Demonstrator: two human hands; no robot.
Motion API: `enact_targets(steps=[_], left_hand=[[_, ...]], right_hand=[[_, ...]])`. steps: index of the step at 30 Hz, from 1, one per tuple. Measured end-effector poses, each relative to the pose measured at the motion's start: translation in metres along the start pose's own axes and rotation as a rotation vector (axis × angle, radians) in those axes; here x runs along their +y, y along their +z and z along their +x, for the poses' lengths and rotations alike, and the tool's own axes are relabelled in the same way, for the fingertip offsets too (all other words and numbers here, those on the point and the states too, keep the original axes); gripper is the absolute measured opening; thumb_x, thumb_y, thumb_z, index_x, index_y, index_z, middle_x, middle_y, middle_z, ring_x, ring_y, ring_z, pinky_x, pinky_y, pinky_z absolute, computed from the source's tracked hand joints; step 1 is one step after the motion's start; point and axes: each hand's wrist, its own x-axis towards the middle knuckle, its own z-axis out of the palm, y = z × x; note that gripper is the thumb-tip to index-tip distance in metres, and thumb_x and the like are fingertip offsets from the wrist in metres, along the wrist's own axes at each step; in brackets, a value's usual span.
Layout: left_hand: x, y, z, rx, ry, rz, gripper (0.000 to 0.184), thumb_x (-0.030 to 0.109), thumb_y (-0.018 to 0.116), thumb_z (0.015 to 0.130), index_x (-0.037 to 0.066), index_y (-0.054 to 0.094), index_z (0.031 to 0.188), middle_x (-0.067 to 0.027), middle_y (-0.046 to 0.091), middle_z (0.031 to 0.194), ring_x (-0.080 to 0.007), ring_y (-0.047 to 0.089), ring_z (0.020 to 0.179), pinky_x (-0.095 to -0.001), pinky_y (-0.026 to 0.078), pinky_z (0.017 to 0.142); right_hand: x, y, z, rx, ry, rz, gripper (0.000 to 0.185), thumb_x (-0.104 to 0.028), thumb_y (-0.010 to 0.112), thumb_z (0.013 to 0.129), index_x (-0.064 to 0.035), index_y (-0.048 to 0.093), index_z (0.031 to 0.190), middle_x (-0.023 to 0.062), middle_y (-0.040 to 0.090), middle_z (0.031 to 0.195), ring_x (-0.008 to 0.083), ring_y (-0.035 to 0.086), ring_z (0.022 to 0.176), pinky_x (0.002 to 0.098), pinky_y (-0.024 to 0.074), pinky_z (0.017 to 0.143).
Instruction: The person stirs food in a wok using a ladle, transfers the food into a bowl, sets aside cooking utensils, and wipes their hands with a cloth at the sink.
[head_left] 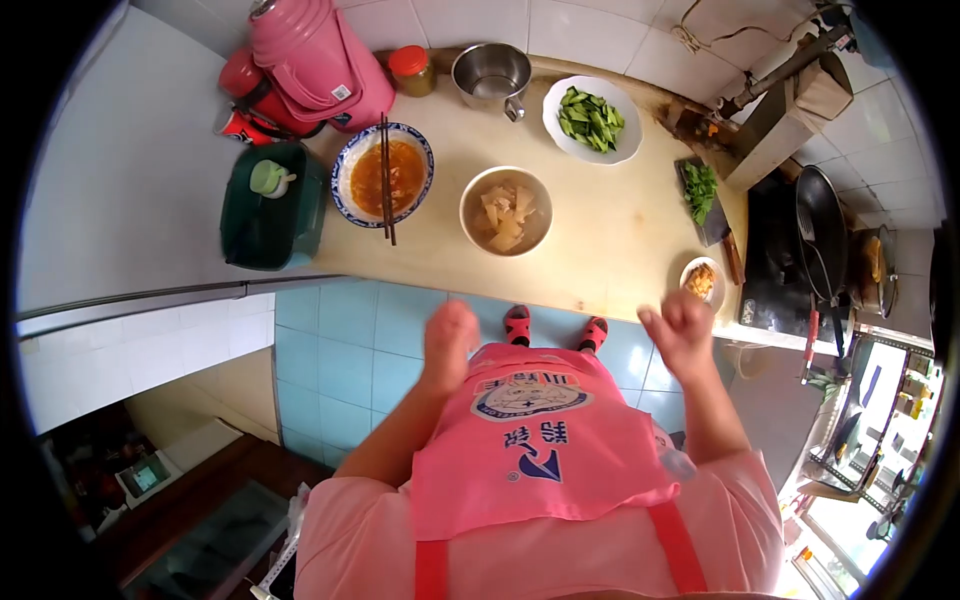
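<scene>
My left hand (451, 342) is above the floor, just short of the counter's front edge. Its fingers look curled in, and nothing shows in them. On the other side, my right hand (682, 332) has its thumb apart from loosely bent fingers and holds nothing. A small dish of chopped pieces (701, 282) is closest to it. Ahead on the counter stands a bowl of pale slices in liquid (505, 212). To its left, chopsticks (386, 180) lie across a blue-rimmed bowl of beaten egg (404, 172). Farther back is a white plate (630, 143) of cut green vegetable.
A cleaver (716, 226) with chopped greens lies at right, beside a stove with a black wok (822, 225). At the back are a metal pot (490, 75), a red-lidded jar (412, 72) and a pink thermos (325, 65). A green bin (262, 230) stands left.
</scene>
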Motion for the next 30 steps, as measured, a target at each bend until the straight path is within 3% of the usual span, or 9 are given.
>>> enact_targets(steps=[1, 2, 3, 7, 10, 13, 19, 28, 30], left_hand=[[-0.001, 0.015, -0.006, -0.054, 0.171, 0.067, 0.026, 0.019, 0.056, 0.09, 0.01, 0.04, 0.072, 0.0004, 0.038, 0.066, -0.0083, 0.037, 0.058, -0.0236, 0.033, 0.051], [0.022, 0.033, -0.006, -0.137, 0.146, 0.092, 0.034, 0.009, 0.064, 0.084, 0.009, 0.036, 0.066, 0.0023, 0.034, 0.06, -0.0065, 0.031, 0.054, -0.0234, 0.028, 0.049], [0.046, 0.048, -0.005, -0.184, 0.096, 0.312, 0.044, 0.005, 0.066, 0.083, 0.008, 0.029, 0.06, 0.0046, 0.032, 0.055, -0.0056, 0.026, 0.052, -0.0247, 0.025, 0.046], [0.04, 0.09, 0.007, -0.331, 0.078, 0.296, 0.051, 0.003, 0.066, 0.084, 0.009, 0.023, 0.057, 0.0057, 0.032, 0.052, -0.0046, 0.024, 0.051, -0.0255, 0.024, 0.044], [0.044, 0.121, 0.006, -0.475, 0.194, 0.37, 0.05, 0.0, 0.063, 0.086, 0.009, 0.022, 0.059, 0.0057, 0.029, 0.052, -0.0041, 0.022, 0.052, -0.0251, 0.025, 0.043], [0.037, 0.147, -0.004, -0.524, 0.067, 0.299, 0.049, 0.001, 0.059, 0.088, 0.01, 0.021, 0.06, 0.0062, 0.026, 0.053, -0.0038, 0.021, 0.053, -0.0246, 0.025, 0.043], [0.022, 0.21, -0.036, -0.729, 0.038, 0.217, 0.047, 0.0, 0.056, 0.09, 0.011, 0.021, 0.061, 0.0071, 0.027, 0.054, -0.0019, 0.024, 0.051, -0.0238, 0.024, 0.041], [-0.043, 0.336, -0.158, -1.053, -0.197, 0.129, 0.043, -0.003, 0.052, 0.091, 0.011, 0.022, 0.063, 0.0025, 0.034, 0.053, -0.0042, 0.033, 0.044, -0.0249, 0.026, 0.038], [-0.053, 0.37, -0.201, -1.032, -0.237, 0.149, 0.043, -0.004, 0.052, 0.09, 0.011, 0.023, 0.063, 0.0019, 0.036, 0.054, -0.0043, 0.033, 0.043, -0.0259, 0.027, 0.037]], right_hand=[[-0.019, -0.002, -0.014, 0.029, 0.02, 0.186, 0.054, 0.004, 0.075, 0.072, -0.0073, 0.025, 0.056, 0.0025, 0.029, 0.051, 0.0117, 0.024, 0.046, 0.028, 0.0204, 0.041], [-0.026, -0.005, -0.024, -0.003, 0.017, 0.218, 0.055, 0.009, 0.072, 0.073, -0.0075, 0.023, 0.055, 0.0024, 0.028, 0.05, 0.0128, 0.024, 0.045, 0.0278, 0.0211, 0.041], [-0.032, -0.003, -0.03, -0.005, 0.041, 0.209, 0.054, 0.009, 0.071, 0.074, -0.007, 0.023, 0.054, 0.003, 0.028, 0.049, 0.0132, 0.024, 0.044, 0.0283, 0.0219, 0.04], [-0.039, -0.002, -0.053, 0.022, 0.035, 0.155, 0.049, 0.012, 0.067, 0.075, -0.0052, 0.026, 0.056, 0.0053, 0.029, 0.049, 0.0164, 0.026, 0.043, 0.0305, 0.0245, 0.04], [-0.041, -0.017, -0.075, 0.079, 0.027, 0.155, 0.045, 0.013, 0.065, 0.075, -0.0046, 0.028, 0.058, 0.0068, 0.03, 0.05, 0.0189, 0.027, 0.043, 0.0311, 0.0256, 0.041], [-0.034, -0.035, -0.105, 0.156, 0.052, 0.089, 0.042, 0.014, 0.064, 0.074, -0.0048, 0.029, 0.059, 0.0069, 0.032, 0.051, 0.0205, 0.028, 0.044, 0.0303, 0.0258, 0.041], [-0.026, -0.073, -0.179, 0.299, 0.121, 0.035, 0.04, 0.014, 0.065, 0.073, -0.0051, 0.032, 0.058, 0.0076, 0.035, 0.052, 0.0228, 0.032, 0.043, 0.031, 0.0275, 0.041], [-0.008, -0.16, -0.355, 0.477, 0.201, -0.027, 0.035, 0.003, 0.065, 0.08, -0.0038, 0.037, 0.061, 0.01, 0.04, 0.053, 0.0273, 0.041, 0.045, 0.0343, 0.0333, 0.042], [-0.002, -0.183, -0.404, 0.511, 0.221, -0.024, 0.031, 0.005, 0.064, 0.077, -0.0032, 0.038, 0.061, 0.011, 0.042, 0.055, 0.0283, 0.045, 0.048, 0.0348, 0.0364, 0.045]])
